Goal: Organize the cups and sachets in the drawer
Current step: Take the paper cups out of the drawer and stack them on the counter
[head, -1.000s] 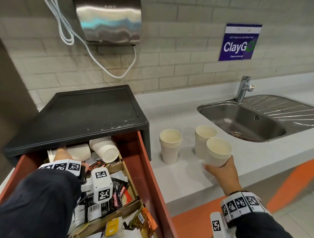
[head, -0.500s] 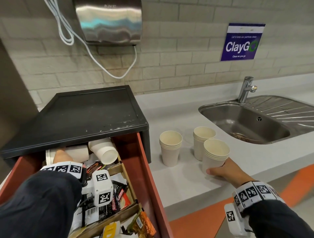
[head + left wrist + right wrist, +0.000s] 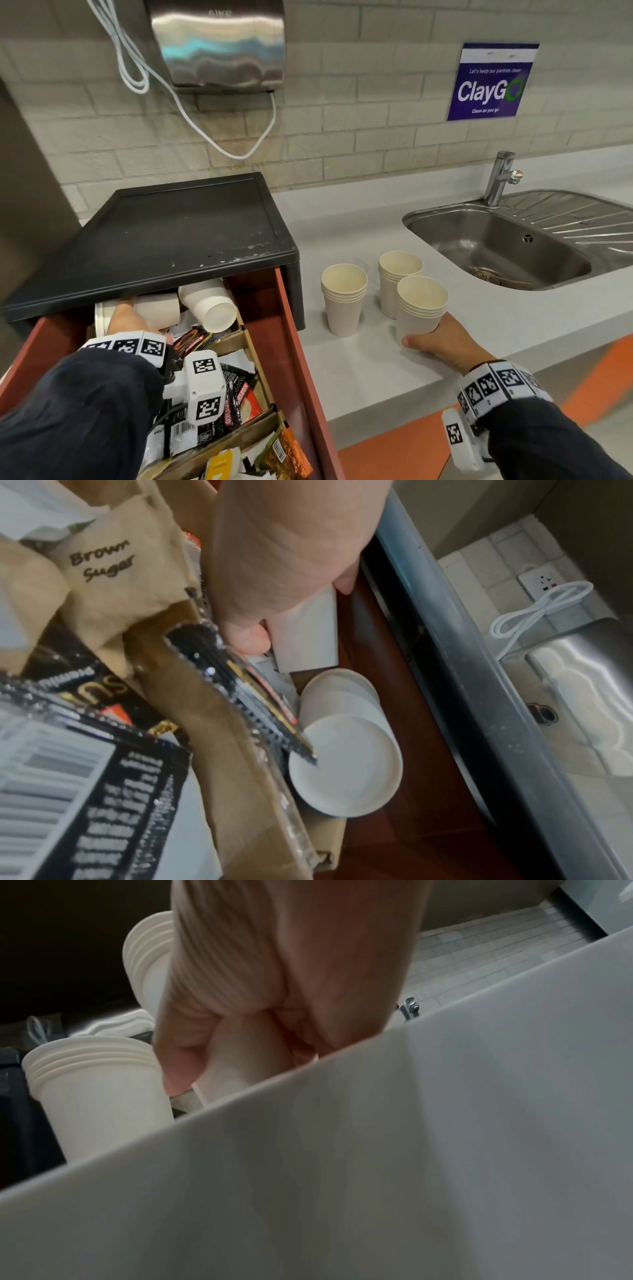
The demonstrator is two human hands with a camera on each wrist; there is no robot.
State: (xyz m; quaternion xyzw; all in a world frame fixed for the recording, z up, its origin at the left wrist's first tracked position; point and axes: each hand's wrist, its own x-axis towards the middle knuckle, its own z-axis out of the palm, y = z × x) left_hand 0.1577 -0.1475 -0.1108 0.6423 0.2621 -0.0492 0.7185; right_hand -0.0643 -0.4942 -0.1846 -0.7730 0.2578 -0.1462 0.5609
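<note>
While the right hand [image 3: 442,342] wraps its fingers [image 3: 181,1069] low round a nested cup stack [image 3: 421,308] standing on the surface [image 3: 359,363], the left hand [image 3: 128,317] is deep in the open drawer [image 3: 291,342], curled on a lying white cup [image 3: 304,631] at the back, about 11 o'clock from the wrist. Paper cups likely handle light, thin-walled and easy to crush, so a loose wrap at mid-body or near the stiffer base seems best, not a pinch at the rim; nested stacks may slip apart if lifted by the top cup. Two more stacks [image 3: 344,298] stand at 10 and 12 o'clock of the held one, close enough to knock over. Another lying cup stack [image 3: 209,303] sits just right of the left hand, base facing out. Sachets [image 3: 239,394] are flat, slick and floppy, piled loose in cardboard dividers [image 3: 253,349] with a brown sugar packet [image 3: 103,561] nearby; they crowd the wrist. The black cabinet top [image 3: 178,233] overhangs the drawer's rear and limits lift room. Sink [image 3: 496,246] lies at 2 o'clock, well apart.
</note>
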